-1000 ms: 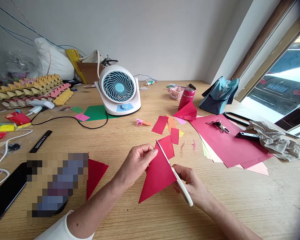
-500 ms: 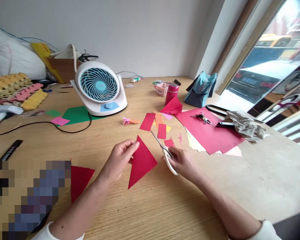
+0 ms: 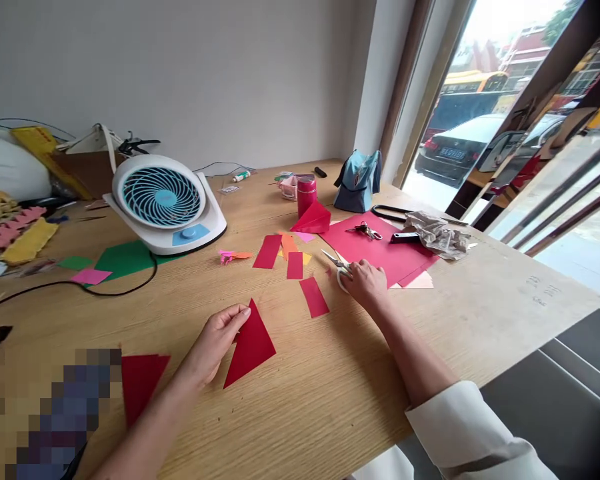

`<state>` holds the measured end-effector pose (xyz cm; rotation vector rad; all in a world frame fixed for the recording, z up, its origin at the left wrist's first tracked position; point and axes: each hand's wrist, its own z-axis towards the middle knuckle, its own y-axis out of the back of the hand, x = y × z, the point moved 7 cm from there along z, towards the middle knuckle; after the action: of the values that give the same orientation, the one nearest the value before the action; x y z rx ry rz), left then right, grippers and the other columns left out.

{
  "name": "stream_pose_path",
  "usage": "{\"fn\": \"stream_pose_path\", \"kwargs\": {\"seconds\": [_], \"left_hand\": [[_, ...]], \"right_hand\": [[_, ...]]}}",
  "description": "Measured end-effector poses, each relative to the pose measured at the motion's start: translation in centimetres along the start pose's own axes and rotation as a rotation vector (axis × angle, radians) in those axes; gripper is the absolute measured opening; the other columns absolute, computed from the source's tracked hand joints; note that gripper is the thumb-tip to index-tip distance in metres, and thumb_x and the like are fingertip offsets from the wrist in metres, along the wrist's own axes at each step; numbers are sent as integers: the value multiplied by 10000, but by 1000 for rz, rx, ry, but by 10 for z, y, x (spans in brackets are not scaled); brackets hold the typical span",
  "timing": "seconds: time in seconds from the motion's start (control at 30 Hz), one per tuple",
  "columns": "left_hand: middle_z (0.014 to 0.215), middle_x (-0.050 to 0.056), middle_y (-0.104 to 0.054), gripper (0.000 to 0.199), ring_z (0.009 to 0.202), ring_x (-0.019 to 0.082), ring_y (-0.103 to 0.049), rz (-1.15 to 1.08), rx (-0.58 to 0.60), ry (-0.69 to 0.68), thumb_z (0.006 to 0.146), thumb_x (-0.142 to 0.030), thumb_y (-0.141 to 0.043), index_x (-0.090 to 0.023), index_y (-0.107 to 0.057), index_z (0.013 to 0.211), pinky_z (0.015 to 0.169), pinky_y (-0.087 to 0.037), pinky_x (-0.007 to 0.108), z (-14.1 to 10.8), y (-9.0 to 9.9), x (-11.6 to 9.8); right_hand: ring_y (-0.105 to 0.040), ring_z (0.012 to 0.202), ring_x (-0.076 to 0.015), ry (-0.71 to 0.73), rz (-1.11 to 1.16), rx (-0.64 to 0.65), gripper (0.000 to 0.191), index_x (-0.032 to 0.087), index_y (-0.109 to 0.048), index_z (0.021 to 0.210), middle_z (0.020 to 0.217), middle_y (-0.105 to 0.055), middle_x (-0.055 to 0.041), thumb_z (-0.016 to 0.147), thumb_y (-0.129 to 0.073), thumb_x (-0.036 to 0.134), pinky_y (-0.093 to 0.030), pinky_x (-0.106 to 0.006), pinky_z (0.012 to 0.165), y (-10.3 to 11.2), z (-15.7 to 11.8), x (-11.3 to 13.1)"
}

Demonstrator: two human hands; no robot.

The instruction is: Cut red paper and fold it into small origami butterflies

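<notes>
A red paper triangle [image 3: 254, 343] is pinched at its upper left edge between the thumb and fingers of my left hand [image 3: 220, 340], above the wooden table. My right hand [image 3: 367, 281] is closed on white-handled scissors [image 3: 336, 261], low at the left edge of the large red sheets. The scissor blades are parted and point up and left. Below and left of the scissors lies a red paper rectangle [image 3: 314, 297]. Two more red rectangles, one of them [image 3: 267, 252] larger, rest near orange and yellow scraps. Another red piece [image 3: 141, 383] lies left of my left forearm.
A white fan [image 3: 165, 200] stands at the back left on green paper [image 3: 123, 261]. Behind the scraps are a red folded paper [image 3: 313, 218], a red can [image 3: 307, 192] and a blue bag [image 3: 359, 181]. Keys [image 3: 367, 231] lie on red sheets [image 3: 395, 263].
My right hand has moved the scissors away from the triangle, over to the red sheets. The triangle stays in my left hand. The view has turned right.
</notes>
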<state>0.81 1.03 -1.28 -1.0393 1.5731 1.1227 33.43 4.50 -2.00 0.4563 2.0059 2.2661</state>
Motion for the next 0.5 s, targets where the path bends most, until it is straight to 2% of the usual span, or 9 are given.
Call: {"fn": "stream_pose_path", "kwargs": {"seconds": [0.1,0.17,0.2,0.23,0.27,0.3,0.37,0.43,0.5], "left_hand": [[641,-48,-484,386,588,111,-441,83,-4,-105,864,-522,-576,-187,-493,691,596,-405,228,-15,-8,-1],[669,-37,-511,346,628,120,-459,167,-15,-186,891,-485,-527,-180,-541,728,622,-405,230,-24,-16,-1],[678,-36,-516,328,652,121,-467,188,-38,-193,885,-466,-535,-178,-557,728,645,-407,227,-27,-19,1],[659,-41,-501,320,654,119,-461,214,-62,-203,880,-447,-544,-178,-558,709,658,-401,223,-30,-22,2],[635,-48,-479,318,642,115,-446,240,-97,-216,884,-433,-541,-180,-551,693,655,-392,218,-33,-24,3],[631,-50,-477,304,641,114,-445,265,-130,-230,896,-417,-533,-181,-561,706,660,-392,216,-36,-26,3],[668,-42,-526,259,659,116,-475,308,-212,-262,914,-380,-517,-184,-587,761,672,-404,215,-43,-29,1],[743,-24,-595,212,697,122,-531,347,-289,-291,928,-351,-502,-187,-608,847,690,-428,218,-50,-30,-2],[794,-7,-643,186,725,129,-585,395,-337,-310,929,-337,-512,-188,-623,939,707,-457,223,-58,-32,-4]], "right_hand": [[-611,1025,-331,8,2,-6,313,108,-721,1006,1097,-645,-212,920,-548,355,-404,-401,830,5,-4,1],[-565,1111,-368,44,32,-30,336,94,-701,1080,1189,-608,-246,934,-527,341,-407,-423,853,10,-12,15],[-574,1099,-335,99,84,-41,329,122,-688,1112,1194,-617,-215,954,-497,339,-414,-402,859,11,-20,29],[-604,1019,-288,210,273,-19,316,145,-685,1109,1144,-649,-177,965,-489,347,-427,-367,832,10,-31,48],[-627,908,-238,343,504,97,321,163,-679,1089,1058,-680,-134,976,-478,386,-441,-329,781,5,-46,71],[-629,825,-205,486,709,283,351,179,-674,1064,971,-697,-95,985,-455,441,-447,-301,728,-3,-67,96],[-582,700,-161,672,917,583,387,186,-668,966,817,-678,-36,947,-501,534,-423,-266,627,-16,-109,135],[-487,575,-118,688,947,693,362,171,-631,831,648,-595,18,854,-642,532,-357,-242,533,-27,-135,153],[-439,509,-102,685,947,691,390,173,-576,722,551,-526,39,838,-649,538,-312,-237,484,-34,-143,159]]}}
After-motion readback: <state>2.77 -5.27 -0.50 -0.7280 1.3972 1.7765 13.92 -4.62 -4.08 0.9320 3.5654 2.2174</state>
